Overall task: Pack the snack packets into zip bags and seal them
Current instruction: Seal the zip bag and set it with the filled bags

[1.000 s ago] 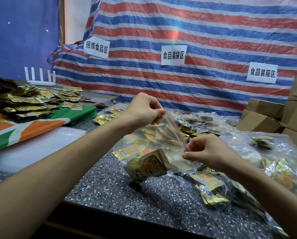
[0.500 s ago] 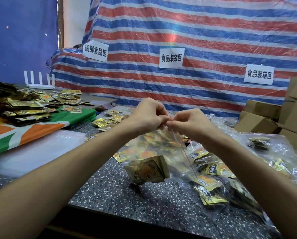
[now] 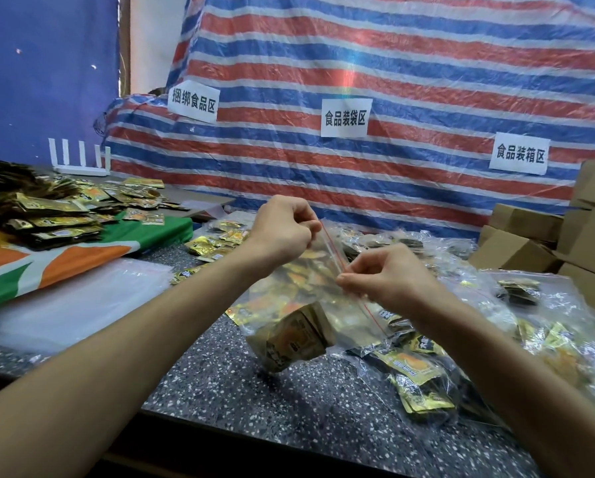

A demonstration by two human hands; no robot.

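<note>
— Plastic, clear and crinkled: the zip bag hangs tilted over the middle of the speckled bench, held up by both hands.

— Where do the hands hold it?

— The left hand is at the upper end of the red zip strip, its fingers curled tight and pinching that end. The right hand is lower on the same strip, about midway, pinching it between thumb and fingers. The strip slants down from the left hand and on past the right.

— And the snack packets?

— A bundle of gold snack packets sits in the bag's lowest corner. I cannot tell whether that corner touches the bench.

— Is the strip closed?

— Too fine to tell.

— What else is on the bench?

— Filled bags lie heaped toward the right edge, with cardboard boxes at the far right corner. At the left edge, loose packets are piled on a green and orange cloth. A striped tarpaulin with paper signs hangs behind the far edge.
</note>
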